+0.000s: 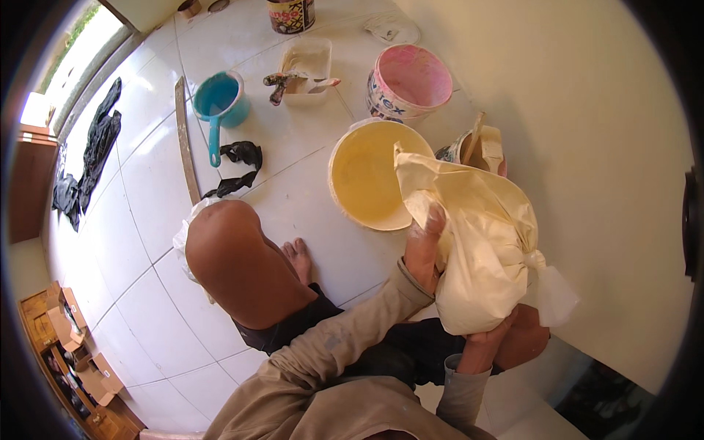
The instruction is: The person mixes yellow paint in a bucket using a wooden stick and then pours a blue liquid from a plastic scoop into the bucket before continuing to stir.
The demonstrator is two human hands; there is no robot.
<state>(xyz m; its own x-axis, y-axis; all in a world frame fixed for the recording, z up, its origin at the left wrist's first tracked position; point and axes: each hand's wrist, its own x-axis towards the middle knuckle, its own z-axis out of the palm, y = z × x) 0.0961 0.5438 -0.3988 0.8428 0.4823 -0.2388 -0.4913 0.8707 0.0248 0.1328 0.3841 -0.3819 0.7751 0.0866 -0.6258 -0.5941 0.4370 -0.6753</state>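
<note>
A full, cream-coloured plastic bag point(480, 257) is tilted over my right thigh, its pointed upper corner reaching over the rim of a round yellow bucket point(356, 180). My left hand point(427, 246) grips the near left side of the bag, thumb up, with pale dust on the skin. Beneath the bag's lower end, my right hand point(490, 339) holds it up; most of those fingers are hidden. A knotted, whitish tail hangs off the bag's right side. The bag covers part of the bucket's right side, and the visible inside looks smooth and yellow.
Behind the yellow bucket stand a pink-lined bucket point(412, 77) and a pot with a wooden stick and brush point(488, 147). Farther left are a clear tub point(315, 55) with scrapers, a teal dipper point(233, 110), a wooden strip point(185, 139) and black plastic point(242, 158). A wall rises right.
</note>
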